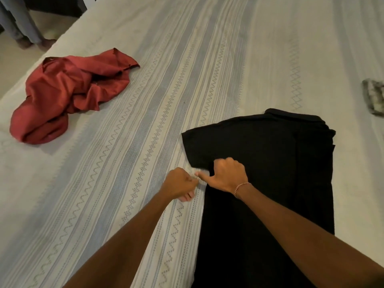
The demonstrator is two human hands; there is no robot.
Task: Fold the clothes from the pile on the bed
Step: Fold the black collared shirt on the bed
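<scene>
Black shirt point(270, 173) lies flat, long axis toward the person. Right hand point(226, 175) curled at its sleeve edge; grip unclear. Left hand point(178, 183) loosely fisted beside, holding nothing evident.

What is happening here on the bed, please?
A person is folding a black collared shirt laid flat on the striped bedsheet. The right hand rests on the shirt where the left sleeve meets the body, fingers curled at the fabric edge and thumb pointing out. The left hand is beside it, fingers curled, just off the shirt's edge. A crumpled red garment lies apart, not yet folded. A small grey patterned cloth lies at the right edge.
</scene>
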